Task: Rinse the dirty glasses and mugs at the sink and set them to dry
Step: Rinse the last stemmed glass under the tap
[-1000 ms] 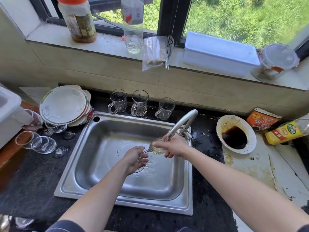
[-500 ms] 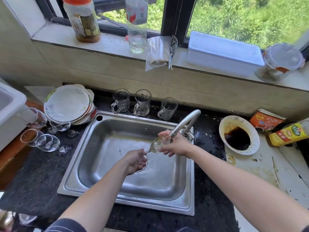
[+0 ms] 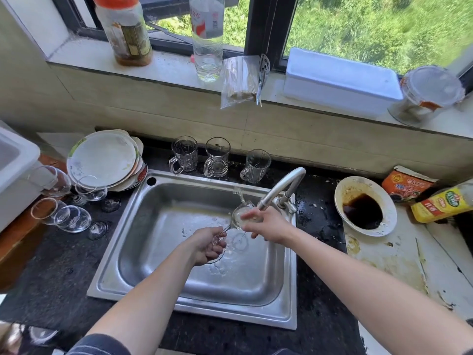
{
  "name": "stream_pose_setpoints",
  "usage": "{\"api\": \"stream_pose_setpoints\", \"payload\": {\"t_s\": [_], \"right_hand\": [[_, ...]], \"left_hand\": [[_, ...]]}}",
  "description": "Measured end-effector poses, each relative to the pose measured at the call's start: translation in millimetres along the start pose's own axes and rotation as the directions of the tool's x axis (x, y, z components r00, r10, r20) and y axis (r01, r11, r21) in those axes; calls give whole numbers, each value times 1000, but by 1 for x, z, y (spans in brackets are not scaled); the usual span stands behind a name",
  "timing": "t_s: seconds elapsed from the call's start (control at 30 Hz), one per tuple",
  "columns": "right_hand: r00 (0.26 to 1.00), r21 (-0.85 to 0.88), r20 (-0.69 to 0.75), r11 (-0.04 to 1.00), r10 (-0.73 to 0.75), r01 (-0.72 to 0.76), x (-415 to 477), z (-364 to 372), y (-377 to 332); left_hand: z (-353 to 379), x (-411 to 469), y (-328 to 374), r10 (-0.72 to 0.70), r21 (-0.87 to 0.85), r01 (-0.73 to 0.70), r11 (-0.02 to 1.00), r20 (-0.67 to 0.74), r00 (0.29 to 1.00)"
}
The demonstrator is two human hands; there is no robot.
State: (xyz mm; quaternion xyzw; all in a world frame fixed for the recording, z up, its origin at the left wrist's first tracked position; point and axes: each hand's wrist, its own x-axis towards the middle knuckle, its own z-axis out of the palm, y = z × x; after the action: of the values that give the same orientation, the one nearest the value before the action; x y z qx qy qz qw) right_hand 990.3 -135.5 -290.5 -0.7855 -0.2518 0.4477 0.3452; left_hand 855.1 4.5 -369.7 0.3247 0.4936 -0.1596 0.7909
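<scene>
A stemmed wine glass point(image 3: 238, 216) lies tilted over the steel sink point(image 3: 153, 265), its bowl under the tap point(image 3: 281, 185). My left hand point(image 3: 207, 245) grips its stem and foot. My right hand point(image 3: 268, 225) holds the bowl, fingers rubbing it, with water splashing off the rim. Three glass mugs point(image 3: 184, 155) point(image 3: 217, 157) point(image 3: 256, 166) stand behind the sink. Several wine glasses point(image 3: 65, 216) lie on the dark counter at the left.
A stack of plates point(image 3: 102, 160) leans left of the sink. A bowl with dark sauce point(image 3: 364, 206), an orange packet point(image 3: 407, 185) and a yellow bottle point(image 3: 442, 204) sit at the right. Bottles point(image 3: 207, 37), a white box point(image 3: 340, 78) and a jar point(image 3: 427, 96) line the windowsill.
My right hand has shifted on the glass bowl and water now splashes from its rim. My left hand keeps hold of the stem.
</scene>
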Motion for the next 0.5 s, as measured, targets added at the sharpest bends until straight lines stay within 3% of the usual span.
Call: {"api": "stream_pose_setpoints", "payload": {"t_s": [0.1,0.23,0.3,0.4,0.5], "right_hand": [[994,28,94,998,52,-54,2,0,0],[997,123,-45,990,70,-64,3,0,3],[998,163,22,985,52,-55,1,-1,3],[987,82,159,996,30,-43,-1,-4,4],[998,174,50,984,25,-33,-3,1,-1]], "left_hand": [[5,-3,2,0,3,0,1000,-6,1000],[10,-3,5,165,-65,-169,984,-52,985],[9,-2,7,199,-23,-201,979,-84,976],[3,-5,9,140,48,-136,990,-105,985],[4,-5,9,182,6,-182,983,-81,980]]}}
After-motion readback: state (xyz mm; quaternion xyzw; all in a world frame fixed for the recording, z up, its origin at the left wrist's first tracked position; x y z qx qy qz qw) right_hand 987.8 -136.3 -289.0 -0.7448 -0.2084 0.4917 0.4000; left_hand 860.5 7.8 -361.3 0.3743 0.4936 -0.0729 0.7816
